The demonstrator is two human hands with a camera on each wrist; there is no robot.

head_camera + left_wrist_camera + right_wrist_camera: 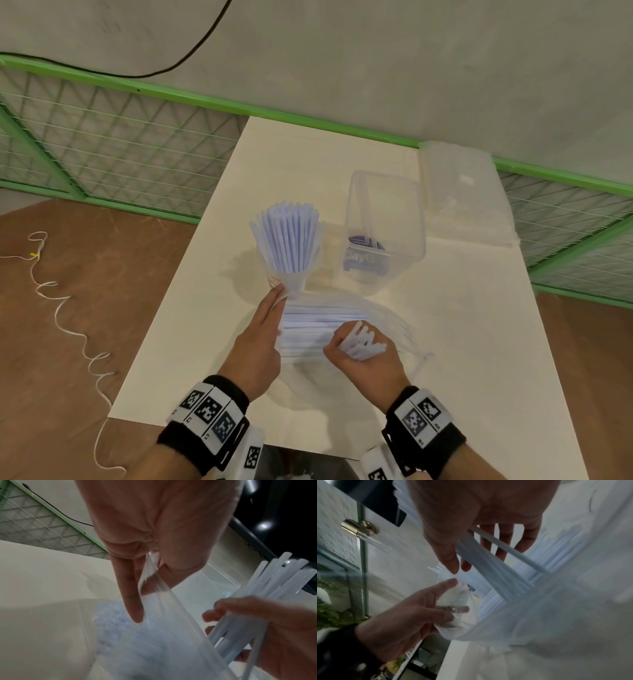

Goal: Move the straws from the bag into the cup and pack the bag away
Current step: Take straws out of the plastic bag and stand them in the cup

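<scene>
A clear cup [295,281] stands on the white table [308,164], packed with pale blue straws [287,233] that fan upward. Just in front of it lies the clear plastic bag [394,322] with more straws [308,325] lying flat inside. My left hand [277,298] pinches the bag's open edge [150,577] between thumb and fingers, with the index finger stretched out. My right hand [346,342] grips a bundle of straws [363,339] at the bag's mouth. That bundle [496,566] runs under the right hand's fingers, its far end still in the bag.
A clear rectangular container [383,212] with something blue at its bottom stands right of the cup. Its lid [459,192] lies at the table's far right corner. A green mesh fence [102,144] runs behind, and a white cord [68,308] lies on the brown floor to the left.
</scene>
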